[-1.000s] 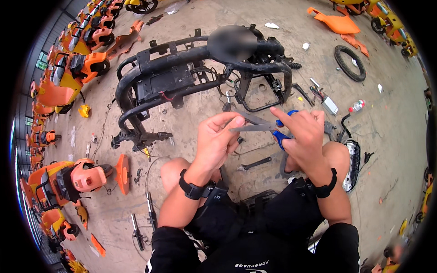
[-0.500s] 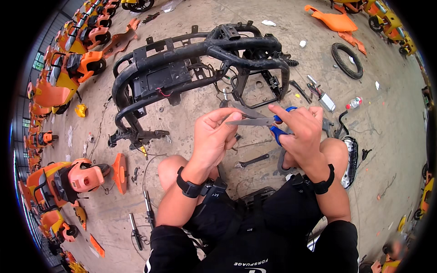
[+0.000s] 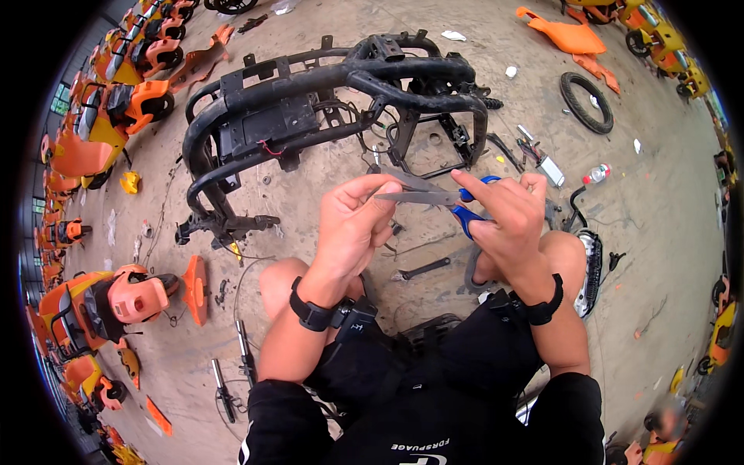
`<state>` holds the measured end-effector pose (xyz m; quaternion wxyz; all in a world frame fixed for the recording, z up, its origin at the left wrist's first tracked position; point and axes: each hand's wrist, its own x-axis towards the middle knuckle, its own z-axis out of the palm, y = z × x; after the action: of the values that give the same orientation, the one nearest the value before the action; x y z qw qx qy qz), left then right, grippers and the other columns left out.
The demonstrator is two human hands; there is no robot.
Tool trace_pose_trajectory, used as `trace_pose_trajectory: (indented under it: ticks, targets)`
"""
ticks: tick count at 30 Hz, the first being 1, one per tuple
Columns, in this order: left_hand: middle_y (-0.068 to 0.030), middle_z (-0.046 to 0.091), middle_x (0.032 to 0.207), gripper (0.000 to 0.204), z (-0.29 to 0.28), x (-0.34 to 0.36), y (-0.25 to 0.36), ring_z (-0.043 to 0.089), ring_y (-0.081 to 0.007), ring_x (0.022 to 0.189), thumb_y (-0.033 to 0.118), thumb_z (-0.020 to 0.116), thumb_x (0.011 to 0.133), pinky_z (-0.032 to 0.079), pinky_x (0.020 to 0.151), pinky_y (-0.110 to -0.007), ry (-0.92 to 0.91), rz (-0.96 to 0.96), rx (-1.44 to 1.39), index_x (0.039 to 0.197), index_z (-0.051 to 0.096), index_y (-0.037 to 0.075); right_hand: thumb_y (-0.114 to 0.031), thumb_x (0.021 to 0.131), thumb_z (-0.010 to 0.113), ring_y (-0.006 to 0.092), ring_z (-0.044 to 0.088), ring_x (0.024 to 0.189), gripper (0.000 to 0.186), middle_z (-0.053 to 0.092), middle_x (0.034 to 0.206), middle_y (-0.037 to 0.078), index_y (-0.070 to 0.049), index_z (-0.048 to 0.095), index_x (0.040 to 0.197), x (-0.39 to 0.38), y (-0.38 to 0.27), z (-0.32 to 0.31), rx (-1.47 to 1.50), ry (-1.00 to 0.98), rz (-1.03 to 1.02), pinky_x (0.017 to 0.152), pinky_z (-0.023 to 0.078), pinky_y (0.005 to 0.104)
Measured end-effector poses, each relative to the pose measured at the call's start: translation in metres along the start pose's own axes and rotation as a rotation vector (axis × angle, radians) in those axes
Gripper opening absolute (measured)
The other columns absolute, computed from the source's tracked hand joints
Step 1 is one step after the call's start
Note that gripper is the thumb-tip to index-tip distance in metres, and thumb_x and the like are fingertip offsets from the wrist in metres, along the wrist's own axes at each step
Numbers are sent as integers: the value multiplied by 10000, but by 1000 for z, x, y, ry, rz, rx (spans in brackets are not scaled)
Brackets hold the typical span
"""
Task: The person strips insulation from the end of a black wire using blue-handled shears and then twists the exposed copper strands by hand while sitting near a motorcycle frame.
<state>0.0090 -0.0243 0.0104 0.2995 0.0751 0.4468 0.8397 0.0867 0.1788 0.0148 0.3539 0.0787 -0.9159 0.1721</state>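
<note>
My right hand (image 3: 508, 217) grips scissors (image 3: 466, 219) with blue handles, their grey blades parted and pointing left. My left hand (image 3: 349, 225) is raised opposite, thumb and index finger pinched at the blade tips on something small I cannot make out. Both hands are over the floor between my bent knees, just in front of a large black tubular vehicle frame (image 3: 287, 85), which has wires, brackets and a battery tray. Below the scissors an adjustable wrench (image 3: 426, 267) lies on the concrete.
Orange and yellow scooters (image 3: 116, 139) line the left and upper right. A tyre (image 3: 573, 93), orange panels (image 3: 558, 35), a plastic bottle (image 3: 597, 174), a silver box (image 3: 549, 170), tubes (image 3: 221, 387) and loose cables lie scattered about the floor (image 3: 651, 201).
The view has shifted slightly, so hands and surroundings sit a little higher and further left in the picture. The grip on the scissors and the left-hand pinch look much the same.
</note>
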Motion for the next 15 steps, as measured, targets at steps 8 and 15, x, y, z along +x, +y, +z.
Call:
trace_pose_trajectory:
  ticks: [8,15]
  targets:
    - [54,486,645,168,-6,-2,6,293,-5,478,108,621,924,195,413,-204,-32,3,55,1029,651,-20,-110,670,755,126,492,535,340,593,603,-37,-138,712,1006,-1,-5,3,-3,2,1,650,270,326]
    - [55,531,665,182,-7,-2,12,333,-5,471,146,635,916,219,410,-185,47,-36,203,1008,665,-9,-85,619,719,138,514,525,370,627,617,-28,-140,716,985,-7,-2,9,86,-43,31,662,314,335]
